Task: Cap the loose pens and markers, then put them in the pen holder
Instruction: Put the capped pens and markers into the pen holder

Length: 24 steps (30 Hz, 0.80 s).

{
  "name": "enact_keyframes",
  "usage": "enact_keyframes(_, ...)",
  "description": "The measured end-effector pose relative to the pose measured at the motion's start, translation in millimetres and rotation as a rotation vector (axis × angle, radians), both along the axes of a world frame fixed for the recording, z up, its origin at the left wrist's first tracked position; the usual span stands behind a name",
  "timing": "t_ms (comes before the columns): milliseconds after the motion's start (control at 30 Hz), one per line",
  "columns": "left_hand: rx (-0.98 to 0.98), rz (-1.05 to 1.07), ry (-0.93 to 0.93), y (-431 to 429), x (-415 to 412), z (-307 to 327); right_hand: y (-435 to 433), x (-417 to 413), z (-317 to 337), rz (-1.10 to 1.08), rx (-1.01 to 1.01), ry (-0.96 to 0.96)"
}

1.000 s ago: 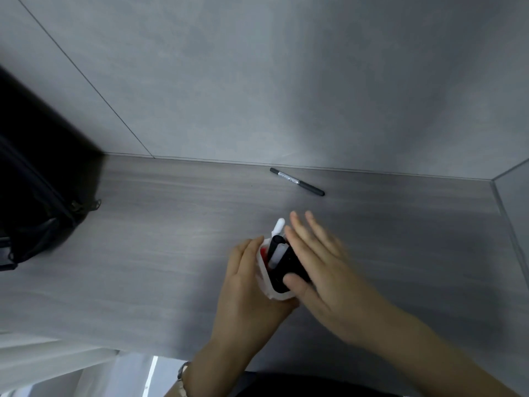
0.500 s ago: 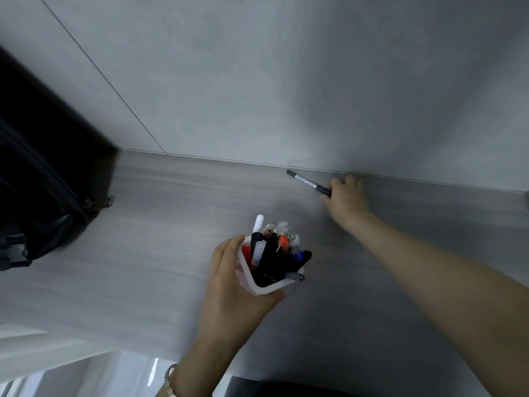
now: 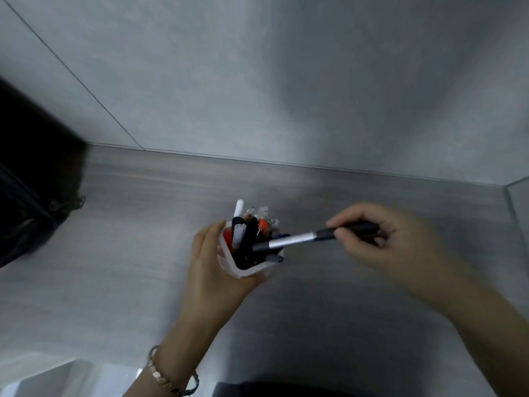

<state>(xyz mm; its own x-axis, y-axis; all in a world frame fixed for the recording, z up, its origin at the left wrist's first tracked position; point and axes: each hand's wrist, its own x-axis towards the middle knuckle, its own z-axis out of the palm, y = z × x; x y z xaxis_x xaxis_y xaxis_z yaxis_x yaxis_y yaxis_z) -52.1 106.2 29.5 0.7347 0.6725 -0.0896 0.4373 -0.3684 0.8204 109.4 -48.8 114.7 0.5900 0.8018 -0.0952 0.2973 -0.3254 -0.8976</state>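
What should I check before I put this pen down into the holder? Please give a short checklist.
1. Grip of right hand on pen: ok, fingers curl round its dark end.
2. Hold of left hand on holder: ok, wrapped round its side.
3. Pen capped: cannot tell, too blurred.
4. Pen end over holder's opening: ok.
5. Pen angle: not ok, nearly flat.
6. Free room among the other pens: cannot tell.

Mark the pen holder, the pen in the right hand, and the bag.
pen holder (image 3: 229, 257): head view, on its white left wall.
pen (image 3: 292, 241): head view, on the silver middle of its barrel.
bag (image 3: 28, 210): head view, on its dark side.
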Motion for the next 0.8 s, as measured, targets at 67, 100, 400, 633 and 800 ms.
enact_keyframes(67,0.018,-0.042,-0.018,-4.3,5.0,2.2,2.2,-11.1,-11.1,0.041,-0.093,-0.100)
enact_keyframes(100,0.026,-0.061,-0.039,-7.0,7.4,4.2,5.8,-16.4,-18.0,0.026,-0.105,-0.172)
enact_keyframes(400,0.044,-0.133,-0.105,-15.7,13.1,16.8,31.3,-64.4,-58.3,0.012,-0.035,-0.640)
enact_keyframes(633,-0.195,0.038,-0.199,35.6,6.6,16.8,27.6,-29.0,-57.8,0.066,-0.110,-0.184)
enact_keyframes(800,-0.130,0.129,-0.092,121.4,23.7,20.8,25.2,-5.0,-78.5,0.089,-0.437,-0.153)
